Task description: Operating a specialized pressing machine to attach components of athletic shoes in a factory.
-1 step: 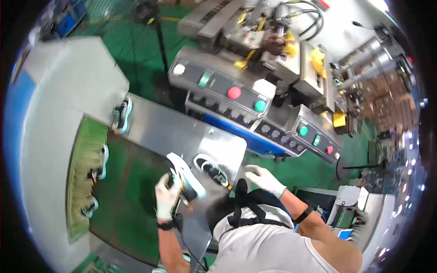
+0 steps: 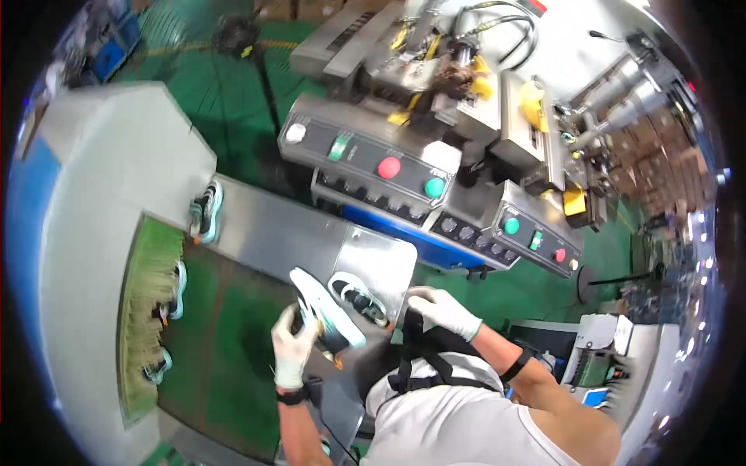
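Note:
My left hand [image 2: 293, 349], in a white glove, is closed on the side of a sneaker [image 2: 329, 312]. That sneaker is tilted, its pale white-and-aqua sole facing up and right. A second sneaker [image 2: 358, 297], black and white, lies on the metal shelf plate [image 2: 381, 258] just beyond it, apart from my hands. To the right, my gloved right hand [image 2: 447, 312] hovers near the plate's corner. Its fingers are loosely bent and apart, and nothing shows in them.
A green conveyor belt [image 2: 233, 334] runs beside a brush-curtained opening [image 2: 144, 326] with sneakers by the bristles. Another sneaker [image 2: 207, 211] rests on the metal ledge. Ahead stands a machine with a button panel [image 2: 369, 159]; a second panel [image 2: 536, 233] is at its right.
The held sneaker and my left hand have shifted slightly right and down. My right hand is a little further left. The view has tilted slightly.

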The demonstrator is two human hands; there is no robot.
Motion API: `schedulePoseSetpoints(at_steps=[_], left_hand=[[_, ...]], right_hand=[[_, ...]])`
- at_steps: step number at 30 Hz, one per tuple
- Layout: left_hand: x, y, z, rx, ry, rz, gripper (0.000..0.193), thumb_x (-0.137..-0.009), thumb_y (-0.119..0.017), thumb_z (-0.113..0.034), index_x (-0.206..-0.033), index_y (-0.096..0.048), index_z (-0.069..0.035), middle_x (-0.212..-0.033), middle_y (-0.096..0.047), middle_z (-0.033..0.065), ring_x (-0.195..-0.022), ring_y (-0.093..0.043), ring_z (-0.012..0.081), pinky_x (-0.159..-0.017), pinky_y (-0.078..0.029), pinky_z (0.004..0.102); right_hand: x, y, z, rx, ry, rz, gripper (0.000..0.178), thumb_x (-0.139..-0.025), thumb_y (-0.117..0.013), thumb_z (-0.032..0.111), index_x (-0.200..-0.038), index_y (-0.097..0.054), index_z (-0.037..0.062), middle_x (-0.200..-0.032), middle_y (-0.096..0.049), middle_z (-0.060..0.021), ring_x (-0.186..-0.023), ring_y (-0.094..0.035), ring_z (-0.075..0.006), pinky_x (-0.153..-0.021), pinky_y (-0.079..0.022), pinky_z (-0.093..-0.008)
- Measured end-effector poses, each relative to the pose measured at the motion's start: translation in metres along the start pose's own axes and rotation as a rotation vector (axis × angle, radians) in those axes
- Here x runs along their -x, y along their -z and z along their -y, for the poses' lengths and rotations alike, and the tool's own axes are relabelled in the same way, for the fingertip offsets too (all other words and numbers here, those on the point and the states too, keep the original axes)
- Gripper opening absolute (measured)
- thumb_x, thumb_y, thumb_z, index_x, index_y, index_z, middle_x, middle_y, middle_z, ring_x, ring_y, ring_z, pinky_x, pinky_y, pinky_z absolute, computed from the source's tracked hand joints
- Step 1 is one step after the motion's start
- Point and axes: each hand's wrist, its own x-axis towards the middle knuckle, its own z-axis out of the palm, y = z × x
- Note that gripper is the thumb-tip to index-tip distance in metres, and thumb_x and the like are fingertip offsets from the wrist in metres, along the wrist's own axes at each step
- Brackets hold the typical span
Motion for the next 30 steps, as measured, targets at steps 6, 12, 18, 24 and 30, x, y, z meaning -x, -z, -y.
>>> schedulePoseSetpoints(at_steps=[6, 12, 18, 24, 30], left_hand=[[-0.006, -0.078, -0.086, -0.113, -0.439, 0.445, 0.038, -0.078, -0.067, -0.007, -0.115, -0.061, 0.002, -0.103, -0.069, 0.0082, -0.093, -0.064, 0.0164, -0.082, -0.052, 0.0324], [-0.061, -0.158, -0.16, 0.059, -0.52, 0.346, 0.054, -0.086, -0.062, 0.005, -0.138, -0.047, 0.004, -0.137, -0.051, 0.0139, -0.128, -0.052, 0.0247, -0.108, -0.043, 0.0393], [-0.144, -0.221, -0.24, -0.347, -0.643, 0.12, 0.045, -0.092, -0.059, -0.001, -0.135, -0.049, 0.004, -0.131, -0.057, 0.0164, -0.124, -0.055, 0.0269, -0.104, -0.045, 0.0371], [-0.308, -0.262, -0.264, -0.728, -0.85, 0.137, 0.047, -0.091, -0.06, -0.013, -0.132, -0.049, 0.006, -0.129, -0.054, 0.0254, -0.122, -0.053, 0.0371, -0.107, -0.04, 0.0405], [-0.412, -0.297, -0.242, -0.925, -0.748, 0.048, 0.056, -0.088, -0.065, -0.023, -0.134, -0.049, 0.004, -0.126, -0.056, 0.0276, -0.119, -0.054, 0.041, -0.103, -0.043, 0.0432]], right_hand=[[-0.009, -0.017, 0.004, -1.139, -0.081, 0.475, 0.06, -0.098, -0.055, 0.049, -0.14, -0.05, 0.0064, -0.125, -0.064, -0.0061, -0.111, -0.061, -0.0155, -0.099, -0.048, -0.0323], [-0.009, 0.096, 0.014, -1.417, 0.098, 0.374, 0.074, -0.083, -0.079, 0.034, -0.144, -0.044, 0.0114, -0.133, -0.06, -0.0032, -0.118, -0.06, -0.0153, -0.102, -0.048, -0.0341], [0.009, 0.206, 0.021, -1.342, 0.447, 0.341, 0.087, -0.077, -0.077, 0.017, -0.15, -0.033, 0.0055, -0.137, -0.056, -0.0123, -0.123, -0.057, -0.0208, -0.104, -0.046, -0.0344], [-0.02, 0.244, 0.003, -1.236, 0.272, 0.184, 0.068, -0.081, -0.071, 0.012, -0.142, -0.044, 0.0007, -0.13, -0.059, -0.0114, -0.119, -0.058, -0.0197, -0.103, -0.045, -0.0344], [0.006, 0.258, 0.011, -1.264, 0.242, 0.004, 0.068, -0.076, -0.074, 0.008, -0.139, -0.048, 0.0021, -0.124, -0.061, -0.0063, -0.099, -0.058, -0.0126, -0.081, -0.049, -0.0257]])
